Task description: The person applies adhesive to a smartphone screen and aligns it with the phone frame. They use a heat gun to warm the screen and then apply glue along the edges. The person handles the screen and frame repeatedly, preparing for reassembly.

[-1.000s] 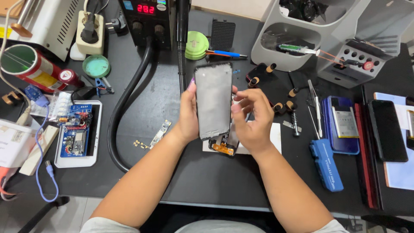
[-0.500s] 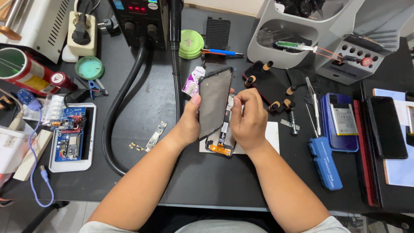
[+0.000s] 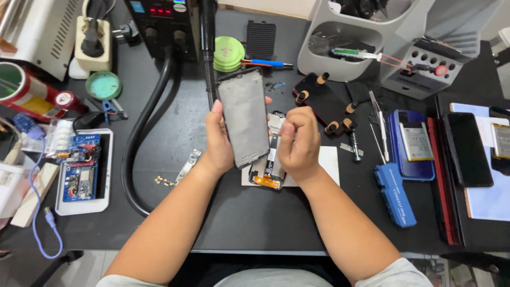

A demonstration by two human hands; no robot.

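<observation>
The left hand [image 3: 219, 144] is gripping the screen panel [image 3: 244, 118] by its edges; the right hand [image 3: 298, 144], fingers curled, is pinching its three-o'clock edge. Flexing risks cracking it over the opened phone [image 3: 269, 169].

- The phone screen panel [image 3: 244, 119], edge-on and tilted half a second ago, now faces up, showing its grey back.
- The right hand [image 3: 298, 142] has let go of it and curls beside the opened phone body [image 3: 269, 169].
</observation>
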